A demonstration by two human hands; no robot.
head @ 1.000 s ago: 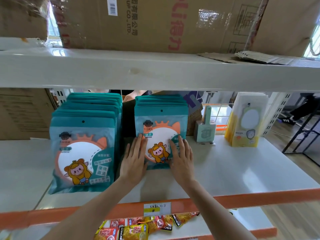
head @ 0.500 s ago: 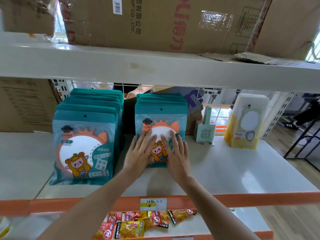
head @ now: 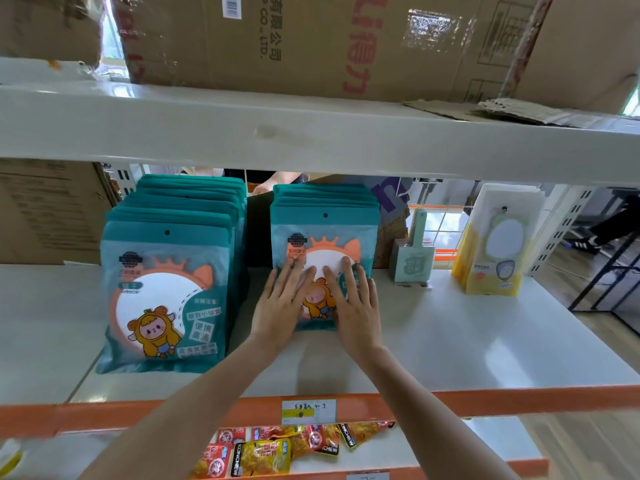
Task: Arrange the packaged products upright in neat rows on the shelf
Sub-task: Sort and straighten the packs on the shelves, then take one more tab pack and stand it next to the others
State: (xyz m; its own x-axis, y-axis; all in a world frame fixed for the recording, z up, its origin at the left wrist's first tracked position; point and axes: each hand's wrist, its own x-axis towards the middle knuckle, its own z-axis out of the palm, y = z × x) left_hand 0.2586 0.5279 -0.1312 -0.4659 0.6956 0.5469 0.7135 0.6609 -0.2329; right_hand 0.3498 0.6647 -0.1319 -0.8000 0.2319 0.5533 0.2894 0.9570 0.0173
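Two rows of teal mirror packages stand upright on the white shelf (head: 450, 344). The left row (head: 166, 292) reaches nearer the front edge. The right row (head: 323, 237) sits further back. My left hand (head: 282, 306) and my right hand (head: 353, 308) lie flat, fingers spread, side by side against the face of the right row's front package, over its cartoon figure. Neither hand grips anything.
A small green mirror pack (head: 414, 256) and a row of yellow-white packages (head: 495, 244) stand to the right. Cardboard boxes (head: 311, 43) fill the shelf above. Snack packets (head: 277, 448) lie on the shelf below. An orange front rail (head: 519, 400) carries a price label (head: 308, 410).
Both hands have slid up the front package and closer together, pushing the right row a little further back on the shelf. The camera has shifted slightly.
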